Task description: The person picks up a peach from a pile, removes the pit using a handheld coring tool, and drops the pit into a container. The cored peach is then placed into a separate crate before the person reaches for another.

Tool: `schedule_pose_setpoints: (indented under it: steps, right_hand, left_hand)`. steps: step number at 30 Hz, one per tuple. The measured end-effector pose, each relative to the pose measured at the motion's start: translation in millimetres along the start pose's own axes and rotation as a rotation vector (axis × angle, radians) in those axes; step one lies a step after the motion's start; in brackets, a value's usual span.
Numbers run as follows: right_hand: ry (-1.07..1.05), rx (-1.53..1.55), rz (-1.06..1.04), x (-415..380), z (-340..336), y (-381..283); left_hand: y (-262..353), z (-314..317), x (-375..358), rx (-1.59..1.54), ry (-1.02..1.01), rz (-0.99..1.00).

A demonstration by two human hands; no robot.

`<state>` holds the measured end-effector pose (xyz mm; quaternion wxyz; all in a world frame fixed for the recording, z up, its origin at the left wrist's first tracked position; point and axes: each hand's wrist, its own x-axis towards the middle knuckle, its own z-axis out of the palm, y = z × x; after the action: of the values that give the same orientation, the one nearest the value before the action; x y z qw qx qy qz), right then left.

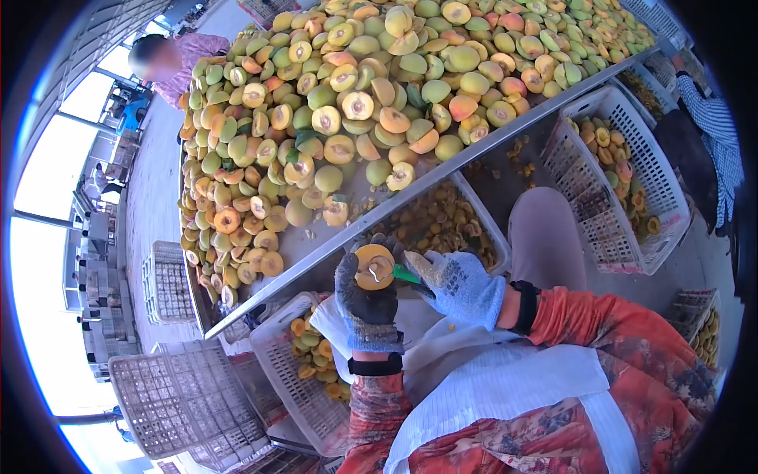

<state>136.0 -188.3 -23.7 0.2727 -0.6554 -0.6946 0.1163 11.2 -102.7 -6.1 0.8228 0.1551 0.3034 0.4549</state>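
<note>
My grey-gloved left hand (368,304) is cradling a round yellow-orange fruit half (374,267) in curled fingers, while my blue-gloved right hand (464,282) is pinching a green-handled, curved-metal tool (407,274) at its cut face.

Head view, forward-down, near left hand (371,306), right hand (467,286); dark edges hardly readable.
</note>
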Motion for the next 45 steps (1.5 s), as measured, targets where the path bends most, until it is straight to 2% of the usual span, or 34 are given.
schedule_pose_setpoints:
  steps: [5,9,11,12,14,18,20,23,28,31,33,35,38,45]
  right_hand:
    - [-0.014,-0.143,-0.07,0.2,7.9,2.4]
    - [0.008,-0.183,-0.022,-1.1,7.1,-1.3]
    - [0.182,-0.091,-0.071,-1.4,-1.9,-4.8]
    - [0.182,-0.09,-0.068,-1.3,-0.4,-3.7]
    - [0.058,-0.125,-0.039,-0.1,4.4,0.5]
    - [0.086,-0.024,-0.073,-1.8,12.6,-3.2]
    - [0.013,0.056,0.03,1.4,12.5,-4.2]
    - [-0.028,0.036,0.067,-1.2,15.9,2.7]
    - [0.052,0.025,0.04,-4.9,16.9,4.3]
    - [0.054,0.011,0.01,-5.1,16.3,7.5]
    - [0.028,0.034,0.015,-9.0,11.6,3.9]
    - [-0.128,0.019,0.063,-10.2,5.4,-5.4]
    - [-0.196,0.172,0.063,-17.0,3.1,-10.0]
    - [-0.137,0.224,-0.016,-16.7,8.6,6.1]
  left_hand:
    - [-7.0,-0.4,0.2,0.062,0.023,0.052]
    - [-8.5,0.6,4.5,-0.004,-0.011,0.046]
    - [-6.8,-1.4,6.1,0.002,-0.001,0.059]
    - [-6.3,-2.8,6.4,0.008,0.008,0.075]
    - [-7.9,-6.9,8.5,0.055,0.004,0.102]
    - [-14.2,-6.8,8.8,0.101,0.004,0.172]
    - [-15.1,-4.0,8.6,0.059,0.022,0.154]
    - [-16.3,-1.7,8.4,0.019,0.028,0.119]
    - [-18.0,-4.3,7.8,-0.023,-0.049,0.096]
    - [-15.2,6.3,2.0,-0.008,0.016,0.073]
    - [-12.9,9.9,-3.8,0.107,0.087,0.117]
    - [-12.2,11.0,-9.9,0.162,0.052,0.146]
    - [-12.9,14.0,-15.3,0.236,0.034,0.205]
    - [-15.0,18.7,-18.8,0.286,0.12,0.163]
